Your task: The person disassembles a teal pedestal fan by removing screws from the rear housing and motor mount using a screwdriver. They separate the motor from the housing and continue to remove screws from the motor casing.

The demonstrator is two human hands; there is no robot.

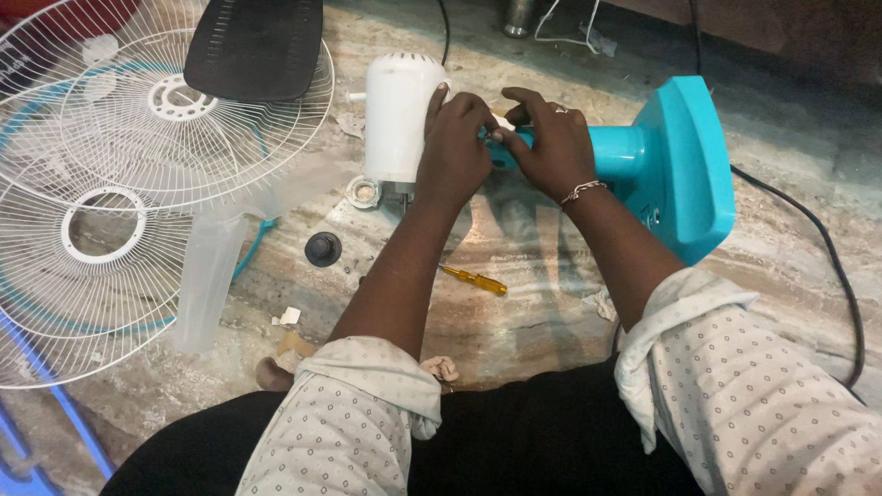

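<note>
Hands [501, 138] grip white fan motor [397, 115].

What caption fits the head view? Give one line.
Both hands grip a fan motor and teal stand, grilles alongside.

On the streaked stone floor [551, 303] lie white wire fan guards [119, 193], a yellow screwdriver [473, 279], a black knob [323, 249], a clear fan blade [216, 262] and a turquoise fan base [684, 170].
</note>
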